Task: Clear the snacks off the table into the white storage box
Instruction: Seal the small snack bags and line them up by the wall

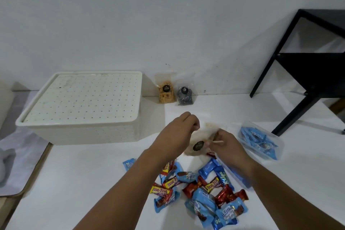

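The white storage box (84, 132) stands at the left of the white table (84, 183), its perforated lid (84, 97) on. My left hand (175, 134) and my right hand (225, 147) both grip a clear snack bag (199, 145) with a round black sticker, held just above the table. A thin stick pokes out beside my right fingers. Below my hands lies a heap of wrapped snacks (201, 190) in blue, red and yellow. Two more clear bags lean on the wall: an orange snack bag (166, 91) and a dark snack bag (184, 95).
A clear plastic tub (261, 140) of blue sachets sits at the right. A black metal side table (308, 69) stands at the far right by the wall. Left of the table lie a mat and grey fabric (16, 160).
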